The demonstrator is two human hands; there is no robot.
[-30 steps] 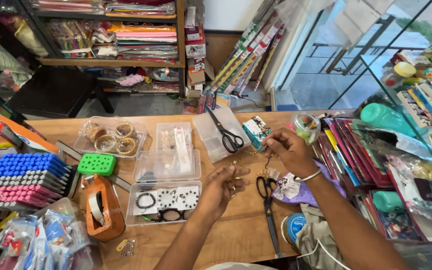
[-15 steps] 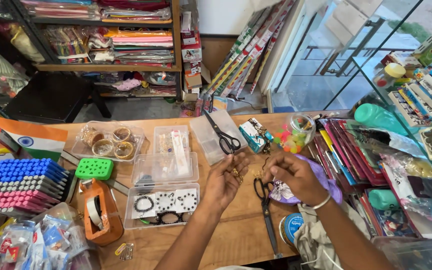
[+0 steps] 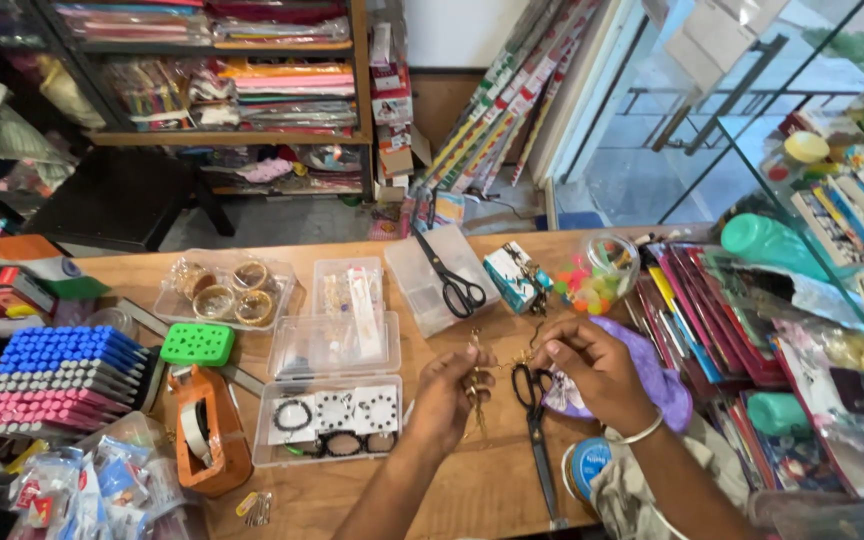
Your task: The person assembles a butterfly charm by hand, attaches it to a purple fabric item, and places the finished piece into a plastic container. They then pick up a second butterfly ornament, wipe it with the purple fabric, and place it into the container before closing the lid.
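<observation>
My left hand (image 3: 449, 393) pinches one end of a thin golden chain (image 3: 479, 390) that dangles below my fingers over the wooden table (image 3: 472, 490). My right hand (image 3: 592, 370) pinches the other end of the chain, a little to the right. Between and below the hands lie black-handled scissors (image 3: 535, 428), blades pointing toward me. A purple cloth (image 3: 658, 375) lies under my right hand. A metal bangle sits on my right wrist.
Left of my hands stand clear plastic boxes (image 3: 332, 385) with bracelets and an orange tape dispenser (image 3: 207, 430). Further left: a rack of blue and pink pens (image 3: 57, 380), a green pad (image 3: 198, 344). Another pair of scissors (image 3: 452, 280) lies in a clear tray. Stacked stationery fills the right side.
My right hand came back from the far right of the table toward the middle. Both hands now meet over the scissors, holding the chain between them.
</observation>
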